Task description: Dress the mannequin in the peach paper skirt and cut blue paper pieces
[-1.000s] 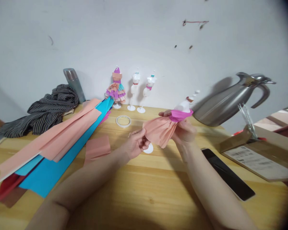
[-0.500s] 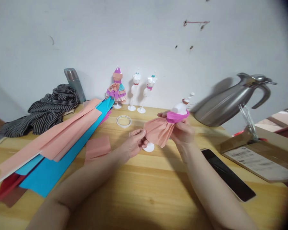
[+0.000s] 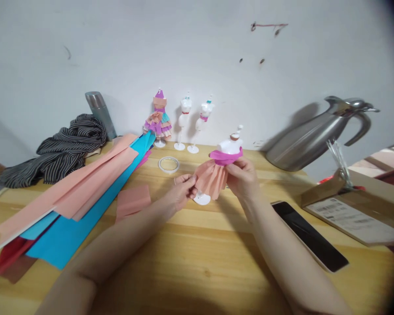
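Observation:
A small white dress-form mannequin [image 3: 229,145] leans slightly to the right over its round white base [image 3: 202,198]. Magenta crepe paper [image 3: 225,157] wraps its chest and waist, and a pleated peach paper skirt [image 3: 212,179] hangs below. My left hand [image 3: 183,192] pinches the skirt's left edge between thumb and fingers. At the waist, my right hand [image 3: 244,177] grips the mannequin from the right, thumb in front near the top of the skirt; some of its fingers are hidden behind. A folded peach paper piece [image 3: 133,201] lies left of my left hand.
Behind stand a mannequin in a ruffled dress [image 3: 158,118] and two barer ones [image 3: 185,107]. A tape roll [image 3: 168,165], crepe paper sheets [image 3: 85,188], a striped cloth [image 3: 72,144] and a flask [image 3: 100,111] lie left. Rightward are a phone [image 3: 310,236], cardboard box [image 3: 357,210] and steel jug [image 3: 302,146].
The mannequin has come more upright and shifted left, its top swinging left. My right hand moved left with it, its thumb now in front. My left hand keeps its pinch on the skirt.

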`<control>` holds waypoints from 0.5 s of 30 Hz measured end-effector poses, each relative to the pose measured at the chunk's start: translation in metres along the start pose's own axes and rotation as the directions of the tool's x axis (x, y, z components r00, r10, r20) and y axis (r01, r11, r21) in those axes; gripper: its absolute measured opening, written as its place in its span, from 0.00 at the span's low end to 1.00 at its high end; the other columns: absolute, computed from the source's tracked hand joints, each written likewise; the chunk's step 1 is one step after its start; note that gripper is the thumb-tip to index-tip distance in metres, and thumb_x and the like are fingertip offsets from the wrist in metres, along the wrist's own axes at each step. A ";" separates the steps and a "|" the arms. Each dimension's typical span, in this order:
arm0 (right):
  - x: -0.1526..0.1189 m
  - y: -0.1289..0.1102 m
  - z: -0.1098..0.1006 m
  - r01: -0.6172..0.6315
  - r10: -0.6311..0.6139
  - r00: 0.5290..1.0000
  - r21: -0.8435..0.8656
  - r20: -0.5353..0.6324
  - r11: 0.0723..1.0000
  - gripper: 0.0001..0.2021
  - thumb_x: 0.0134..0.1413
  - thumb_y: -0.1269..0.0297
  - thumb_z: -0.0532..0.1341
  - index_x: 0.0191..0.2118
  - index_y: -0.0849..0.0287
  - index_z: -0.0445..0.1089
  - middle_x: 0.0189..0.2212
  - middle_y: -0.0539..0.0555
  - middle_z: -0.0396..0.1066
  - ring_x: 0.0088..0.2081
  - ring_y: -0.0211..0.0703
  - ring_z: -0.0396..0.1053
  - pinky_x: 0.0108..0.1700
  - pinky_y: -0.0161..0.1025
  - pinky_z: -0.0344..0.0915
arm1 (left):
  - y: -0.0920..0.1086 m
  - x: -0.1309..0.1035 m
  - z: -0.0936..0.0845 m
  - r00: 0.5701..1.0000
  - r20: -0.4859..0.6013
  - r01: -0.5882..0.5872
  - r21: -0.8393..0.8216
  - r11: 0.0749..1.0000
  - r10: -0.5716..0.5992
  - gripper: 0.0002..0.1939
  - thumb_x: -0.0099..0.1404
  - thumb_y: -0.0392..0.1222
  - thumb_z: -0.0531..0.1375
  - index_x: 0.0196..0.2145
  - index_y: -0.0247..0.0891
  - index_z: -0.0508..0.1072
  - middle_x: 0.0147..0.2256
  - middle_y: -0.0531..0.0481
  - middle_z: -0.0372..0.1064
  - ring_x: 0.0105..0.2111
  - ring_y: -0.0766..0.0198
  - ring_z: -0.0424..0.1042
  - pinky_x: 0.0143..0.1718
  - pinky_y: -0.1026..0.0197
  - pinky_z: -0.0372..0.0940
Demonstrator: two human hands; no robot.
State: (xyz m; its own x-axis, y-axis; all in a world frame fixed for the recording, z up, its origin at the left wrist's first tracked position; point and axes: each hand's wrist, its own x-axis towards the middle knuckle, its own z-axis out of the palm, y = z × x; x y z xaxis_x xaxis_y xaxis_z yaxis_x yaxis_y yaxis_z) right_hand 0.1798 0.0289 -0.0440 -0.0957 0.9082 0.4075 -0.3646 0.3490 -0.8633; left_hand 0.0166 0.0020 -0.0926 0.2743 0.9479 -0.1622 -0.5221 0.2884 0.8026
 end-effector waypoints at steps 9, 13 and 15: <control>0.005 0.009 0.013 0.002 -0.004 0.997 -0.027 -0.071 1.000 0.13 0.36 0.55 0.71 0.31 0.53 0.77 0.31 0.51 0.77 0.33 0.48 0.73 0.43 0.48 0.69 | 0.023 0.010 -0.015 0.965 -0.164 0.213 0.043 0.976 -0.203 0.36 0.59 0.71 0.47 0.17 0.33 0.65 0.14 0.48 0.62 0.10 0.72 0.56 0.12 0.67 0.41; 0.012 0.010 0.019 0.024 -0.026 0.997 -0.016 -0.077 1.000 0.13 0.35 0.56 0.71 0.31 0.53 0.77 0.31 0.51 0.77 0.34 0.46 0.73 0.44 0.46 0.68 | 0.029 0.016 -0.025 0.938 -0.336 0.102 0.031 0.994 -0.085 0.35 0.64 0.67 0.42 0.17 0.34 0.65 0.13 0.49 0.60 0.10 0.71 0.55 0.12 0.67 0.41; 0.017 0.011 0.024 0.041 -0.042 0.997 -0.007 -0.067 0.999 0.13 0.35 0.56 0.71 0.31 0.53 0.77 0.30 0.49 0.77 0.33 0.45 0.72 0.43 0.45 0.68 | 0.031 0.020 -0.032 0.914 -0.406 0.004 0.045 0.999 0.015 0.33 0.65 0.65 0.43 0.18 0.35 0.64 0.13 0.51 0.59 0.10 0.71 0.54 0.13 0.67 0.42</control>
State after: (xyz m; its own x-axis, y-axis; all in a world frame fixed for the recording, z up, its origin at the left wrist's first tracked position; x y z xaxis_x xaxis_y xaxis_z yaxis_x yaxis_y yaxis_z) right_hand 0.1524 0.0427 -0.0393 -0.0185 0.9062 0.4225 -0.3620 0.3879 -0.8476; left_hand -0.0203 0.0346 -0.0891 -0.0845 0.9255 -0.3691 -0.4841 0.2856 0.8271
